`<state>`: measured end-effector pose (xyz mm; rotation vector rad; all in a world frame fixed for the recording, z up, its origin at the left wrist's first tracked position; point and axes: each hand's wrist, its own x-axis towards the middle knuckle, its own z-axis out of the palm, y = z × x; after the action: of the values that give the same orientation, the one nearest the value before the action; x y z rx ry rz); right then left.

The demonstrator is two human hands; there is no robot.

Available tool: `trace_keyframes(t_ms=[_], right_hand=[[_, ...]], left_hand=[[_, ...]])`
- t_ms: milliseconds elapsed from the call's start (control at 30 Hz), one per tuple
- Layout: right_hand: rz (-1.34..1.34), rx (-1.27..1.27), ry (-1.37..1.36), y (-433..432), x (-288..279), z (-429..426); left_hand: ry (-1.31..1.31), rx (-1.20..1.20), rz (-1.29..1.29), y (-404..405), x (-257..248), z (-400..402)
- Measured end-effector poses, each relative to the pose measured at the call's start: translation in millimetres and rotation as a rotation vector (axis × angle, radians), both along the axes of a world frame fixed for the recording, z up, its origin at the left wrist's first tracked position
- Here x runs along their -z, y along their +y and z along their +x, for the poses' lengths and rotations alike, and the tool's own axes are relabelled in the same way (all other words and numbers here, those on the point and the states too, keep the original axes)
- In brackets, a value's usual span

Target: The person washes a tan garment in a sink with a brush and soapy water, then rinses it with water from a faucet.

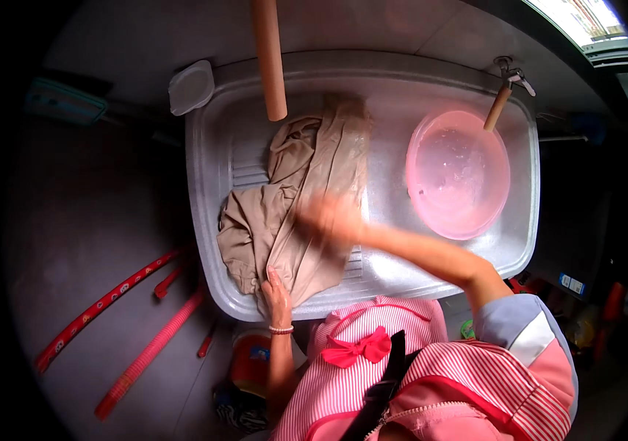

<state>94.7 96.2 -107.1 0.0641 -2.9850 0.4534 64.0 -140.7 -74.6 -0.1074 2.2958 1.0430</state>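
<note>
A wet beige garment (330,149) lies spread and creased over the ribbed washboard part (247,175) of a grey laundry sink (388,99). My left hand (277,295) holds the garment's lower edge near the sink's front rim, fingers lying on the fabric. Over the middle of the cloth, my right hand (333,220) is blurred by motion. Whether it grips anything is not visible. To its right, a round pink plastic basin (424,206) with water in it sits in the sink.
A tap (509,77) with a tan tube extends over the basin. A tan pipe (269,60) hangs above the sink. A white plastic container (191,87) rests on the back left corner. Red tubes (148,353) stand at left; a red bucket (250,361) is below.
</note>
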Motion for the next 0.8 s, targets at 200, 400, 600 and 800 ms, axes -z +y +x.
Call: trace_keyframes(t_ms=[200, 400, 600, 800], right_hand=[[-0.235, 0.468, -0.267, 79, 22, -57], [-0.202, 0.369, -0.240, 75, -15, -64], [-0.298, 0.116, 0.054, 11, -9, -42], [-0.134, 0.608, -0.098, 128, 17, -87]], left_hand=[[0.138, -0.005, -0.110, -11, -2, 2], [0.431, 0.446, -0.123, -75, 68, 11], [0.034, 0.094, -0.163, -15, -1, -7], [0.099, 0.110, -0.154, -16, -18, -8]])
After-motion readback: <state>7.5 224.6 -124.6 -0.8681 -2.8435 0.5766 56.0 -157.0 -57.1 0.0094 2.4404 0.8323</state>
